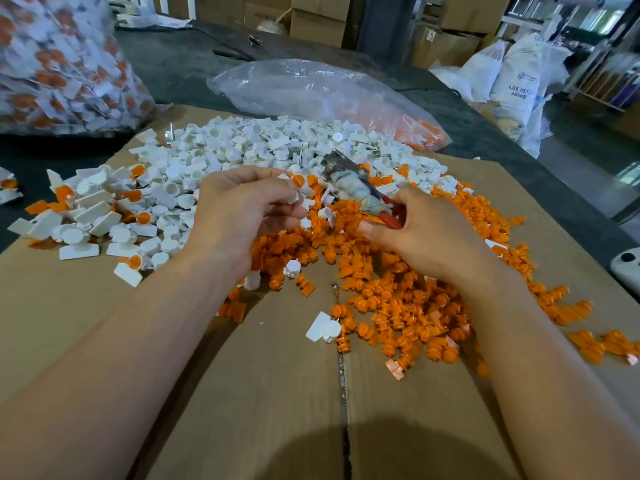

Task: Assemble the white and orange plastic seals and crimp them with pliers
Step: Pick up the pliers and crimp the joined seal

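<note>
Nearest the lens: two bare forearms reaching forward over a flat cardboard sheet [277,393] with a taped seam down its middle. Left hand [239,209]: fingers curled, fingertips [298,211] pinching a small white seal part [293,197] just above the heaps. Right hand [426,233]: fingers wrapped round the red handles of the pliers [360,190], thumb lying along the near side; handles bound in a grey rag, metal head pointing up and away from the person, tilted left. Whether the pliers' jaws are closed cannot be told; blurred. Under and around both hands: orange seal inserts [398,306], a loose heap spreading right and toward the camera. Beyond the hands: white seal bodies [259,147], a heap touching the orange one. Left of the left hand: assembled seals [86,209], white with orange showing, scattered to the cardboard's edge. Farther out on the dark table [173,64]: a clear bag [329,95] holding orange parts at its right end, and at far left a large bag [59,64] full of white-and-orange seals. Background: cardboard boxes [318,19], white sacks [516,77].
</note>
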`<state>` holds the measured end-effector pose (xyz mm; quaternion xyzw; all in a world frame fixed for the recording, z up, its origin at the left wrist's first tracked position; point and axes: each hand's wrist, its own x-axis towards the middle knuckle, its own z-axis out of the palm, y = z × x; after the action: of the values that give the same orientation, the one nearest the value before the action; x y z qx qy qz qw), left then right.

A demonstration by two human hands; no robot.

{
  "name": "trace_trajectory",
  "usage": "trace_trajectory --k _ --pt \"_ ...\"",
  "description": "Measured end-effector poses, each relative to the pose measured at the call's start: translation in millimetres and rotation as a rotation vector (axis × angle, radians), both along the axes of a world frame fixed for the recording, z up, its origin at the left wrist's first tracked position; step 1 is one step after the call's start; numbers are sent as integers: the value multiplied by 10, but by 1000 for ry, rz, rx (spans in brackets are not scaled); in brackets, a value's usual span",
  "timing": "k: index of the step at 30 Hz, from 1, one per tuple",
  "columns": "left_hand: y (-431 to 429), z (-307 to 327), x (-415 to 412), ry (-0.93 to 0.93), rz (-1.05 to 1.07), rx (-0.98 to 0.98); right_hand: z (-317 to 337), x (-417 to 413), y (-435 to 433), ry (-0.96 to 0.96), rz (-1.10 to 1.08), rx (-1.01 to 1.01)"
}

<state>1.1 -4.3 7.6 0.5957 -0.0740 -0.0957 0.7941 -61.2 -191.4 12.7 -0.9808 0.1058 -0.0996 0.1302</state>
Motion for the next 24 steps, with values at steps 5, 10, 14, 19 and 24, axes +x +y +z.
trace_trajectory --k 5,10,14,19,24 --pt "0 27 -48 38 -118 29 -81 62 -111 117 -88 -110" --pt "19 45 -72 87 -220 49 -132 114 -99 191 -68 -129" --pt "17 48 -65 168 -268 67 -126 114 -85 215 -41 -102" --pt "4 54 -60 248 -326 73 15 31 43 -126 113 165" --pt "-3 55 -55 272 -367 73 9 -46 315 -246 448 554"
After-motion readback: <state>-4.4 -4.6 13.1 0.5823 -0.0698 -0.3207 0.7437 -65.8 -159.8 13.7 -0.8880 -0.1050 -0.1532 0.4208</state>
